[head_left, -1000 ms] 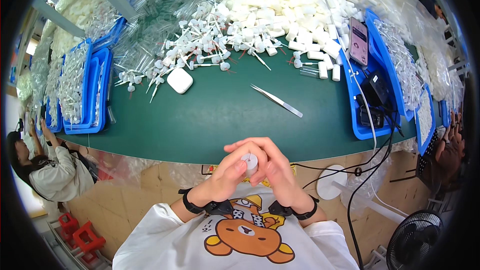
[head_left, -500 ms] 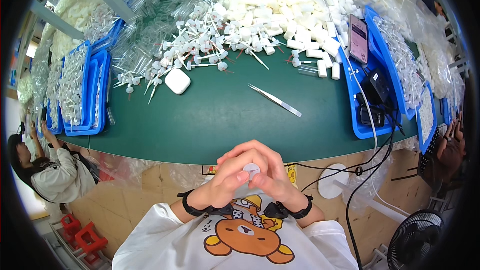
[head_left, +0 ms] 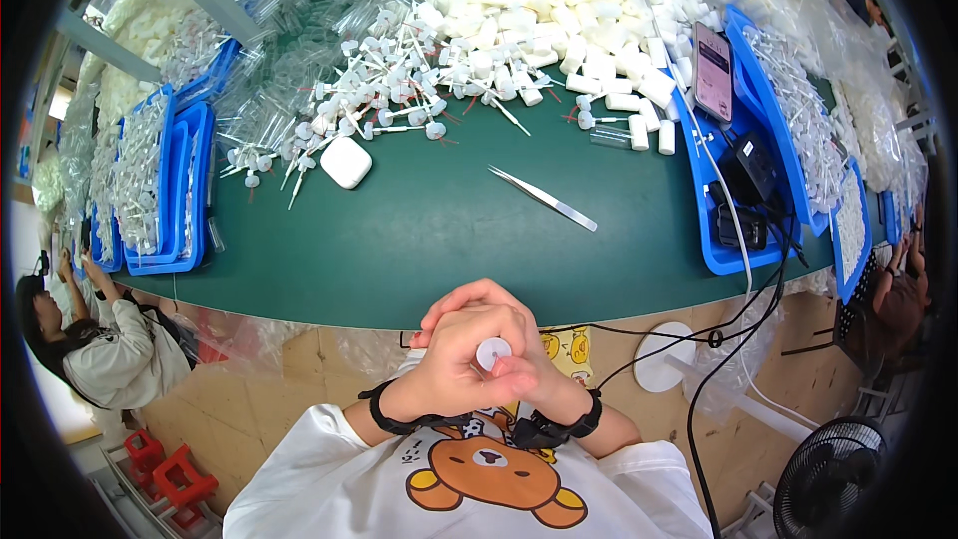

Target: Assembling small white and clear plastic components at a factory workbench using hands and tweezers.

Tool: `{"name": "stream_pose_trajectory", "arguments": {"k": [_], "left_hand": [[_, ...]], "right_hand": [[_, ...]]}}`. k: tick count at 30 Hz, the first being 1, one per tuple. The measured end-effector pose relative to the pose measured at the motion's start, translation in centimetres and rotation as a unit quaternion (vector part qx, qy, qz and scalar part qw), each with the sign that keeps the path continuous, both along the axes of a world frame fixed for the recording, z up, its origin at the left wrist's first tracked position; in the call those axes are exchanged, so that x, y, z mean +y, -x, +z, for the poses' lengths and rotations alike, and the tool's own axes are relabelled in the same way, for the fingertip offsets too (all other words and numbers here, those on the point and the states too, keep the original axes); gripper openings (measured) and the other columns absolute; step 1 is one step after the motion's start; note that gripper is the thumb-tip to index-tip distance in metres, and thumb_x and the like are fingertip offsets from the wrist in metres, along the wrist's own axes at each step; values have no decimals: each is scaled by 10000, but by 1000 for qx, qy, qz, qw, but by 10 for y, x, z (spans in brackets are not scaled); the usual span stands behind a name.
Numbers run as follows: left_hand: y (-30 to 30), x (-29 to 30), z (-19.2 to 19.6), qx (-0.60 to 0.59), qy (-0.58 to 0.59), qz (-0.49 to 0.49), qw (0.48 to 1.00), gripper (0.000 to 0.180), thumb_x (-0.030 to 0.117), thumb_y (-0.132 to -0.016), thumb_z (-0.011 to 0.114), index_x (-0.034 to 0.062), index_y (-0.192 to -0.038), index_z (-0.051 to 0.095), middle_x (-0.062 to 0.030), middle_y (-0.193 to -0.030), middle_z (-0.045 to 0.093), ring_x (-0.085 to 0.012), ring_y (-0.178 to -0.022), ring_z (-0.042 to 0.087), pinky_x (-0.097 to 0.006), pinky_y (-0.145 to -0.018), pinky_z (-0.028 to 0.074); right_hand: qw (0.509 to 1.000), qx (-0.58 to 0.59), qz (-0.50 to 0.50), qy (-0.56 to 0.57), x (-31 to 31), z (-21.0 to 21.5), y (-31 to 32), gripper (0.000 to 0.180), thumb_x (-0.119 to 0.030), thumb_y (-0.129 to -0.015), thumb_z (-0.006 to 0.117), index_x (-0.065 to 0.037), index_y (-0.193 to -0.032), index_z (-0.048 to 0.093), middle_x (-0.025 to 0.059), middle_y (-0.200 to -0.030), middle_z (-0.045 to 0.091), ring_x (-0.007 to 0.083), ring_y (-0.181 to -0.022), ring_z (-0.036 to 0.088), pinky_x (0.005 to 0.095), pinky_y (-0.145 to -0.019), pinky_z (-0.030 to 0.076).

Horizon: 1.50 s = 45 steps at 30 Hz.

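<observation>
Hands point(head_left: 479, 354) clasp small white cap point(head_left: 492, 352), seemingly between fingertips.

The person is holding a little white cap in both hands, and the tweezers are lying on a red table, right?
Not quite: the table is green, not red, as the head view shows. The rest holds: the left hand and right hand hold a little white cap, and the tweezers lie on the table.
</observation>
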State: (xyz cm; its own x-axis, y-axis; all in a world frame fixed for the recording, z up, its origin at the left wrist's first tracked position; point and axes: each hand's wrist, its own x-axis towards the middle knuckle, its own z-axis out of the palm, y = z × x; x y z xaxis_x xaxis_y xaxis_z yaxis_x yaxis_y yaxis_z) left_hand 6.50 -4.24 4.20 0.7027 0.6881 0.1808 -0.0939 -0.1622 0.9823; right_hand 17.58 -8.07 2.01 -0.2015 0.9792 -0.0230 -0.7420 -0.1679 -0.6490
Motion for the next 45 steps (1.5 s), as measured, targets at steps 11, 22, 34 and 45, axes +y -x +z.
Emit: {"name": "stream_pose_trajectory", "arguments": {"k": [11,22,34,45], "left_hand": [[-9,2,-10,-37,-51,67,996,348,342,-867,622,50,-726,498,-39,-705,508,-130,-635,475,-245,-545,374],[-12,5,-10,33,-106,62,992,286,310,-898,565,57,-772,524,-42,-733,551,-136,-644,508,-236,-560,392],[-16,16,4,-225,461,-81,855,494,439,-944,221,20,-1087,439,-65,-770,473,-160,-706,490,-297,-659,448],[-17,17,0,-170,470,-69,863,472,432,-961,219,28,-993,462,-57,-718,472,-159,-592,473,-277,-561,434]], "right_hand": [[993,-93,-61,-48,7,-3,-1,536,-380,-720,710,22,-1017,517,152,-1007,509,255,-892,576,384,-791,495],[991,-84,-97,-40,4,-5,0,520,-401,-739,704,17,-986,517,150,-964,524,255,-861,587,381,-761,513],[984,136,-34,113,3,4,-24,640,-487,-948,260,60,-1229,437,56,-787,545,100,-622,480,197,-481,356],[991,-4,-42,130,-3,7,-23,561,-432,-959,265,30,-1218,448,31,-763,535,67,-539,479,175,-408,387]]}}
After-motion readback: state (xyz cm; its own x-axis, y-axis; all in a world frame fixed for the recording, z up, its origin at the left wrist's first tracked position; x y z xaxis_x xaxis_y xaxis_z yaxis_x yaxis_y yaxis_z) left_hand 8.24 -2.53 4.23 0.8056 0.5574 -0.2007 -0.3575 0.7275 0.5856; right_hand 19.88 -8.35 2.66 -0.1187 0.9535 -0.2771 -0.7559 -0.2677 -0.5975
